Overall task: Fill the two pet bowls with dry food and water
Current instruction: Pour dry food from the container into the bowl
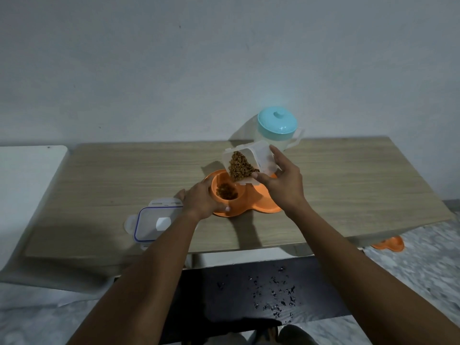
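An orange double pet bowl sits on the wooden table. Its left bowl holds some brown dry food. My right hand grips a clear plastic container of dry food, tilted with its mouth down over the left bowl. My left hand holds the left rim of the orange bowl. The right bowl is mostly hidden behind my right hand and the container. A pitcher with a turquoise lid stands behind the bowl, against the wall.
The container's clear lid with a blue seal lies on the table left of the bowl. A second orange bowl lies on the floor under the table's right end. A dark bench with small black specks is below the table's front edge.
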Demonstrator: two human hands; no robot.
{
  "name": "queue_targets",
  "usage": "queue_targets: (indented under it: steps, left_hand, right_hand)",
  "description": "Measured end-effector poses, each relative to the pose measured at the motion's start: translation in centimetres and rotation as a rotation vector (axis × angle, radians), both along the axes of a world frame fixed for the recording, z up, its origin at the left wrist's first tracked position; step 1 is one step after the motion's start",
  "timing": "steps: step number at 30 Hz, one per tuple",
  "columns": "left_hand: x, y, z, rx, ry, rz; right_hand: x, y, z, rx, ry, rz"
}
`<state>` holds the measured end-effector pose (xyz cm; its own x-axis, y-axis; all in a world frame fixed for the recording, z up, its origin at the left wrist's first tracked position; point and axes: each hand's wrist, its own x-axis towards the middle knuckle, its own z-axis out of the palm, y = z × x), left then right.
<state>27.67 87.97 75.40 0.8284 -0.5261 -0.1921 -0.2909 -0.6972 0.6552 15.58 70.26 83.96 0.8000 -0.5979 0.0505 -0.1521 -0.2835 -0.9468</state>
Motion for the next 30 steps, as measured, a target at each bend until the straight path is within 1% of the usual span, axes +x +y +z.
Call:
queue_targets:
  steps: [11,12,16,23,26,28,30]
  left_hand:
    - [-0.1,-0.1,0.0,-0.030,0.003,0.020]
    - [-0.1,-0.2,0.1,-0.030,0.001,0.024]
    - [-0.5,-0.1,0.9,-0.032,-0.015,0.021]
    - [0.2,-0.3,0.7,0.018,-0.017,0.064]
    - [0.4,-0.5,0.7,0.016,0.000,0.078]
    - [0.4,-0.7,1.0,0.023,0.001,0.078]
    - [0.5,-0.8,1.0,0.032,0.014,0.078]
  right_hand:
    - [-0.1,-0.4,-0.3,0.136,-0.001,-0.046]
    - [-0.1,-0.5,-0.4,0.181,-0.005,-0.064]
    - [0.0,-1.2,-0.5,0.485,-0.029,-0.114]
    - [1.9,-2.5,-1.2,0.732,-0.023,-0.166]
    - [2.4,-2.5,-1.2,0.677,-0.025,-0.132]
    - [2.2,-2.4,-1.2,0.567,-0.027,-0.098]
    - [1.9,-2.5,-1.3,0.416,-0.039,-0.050]
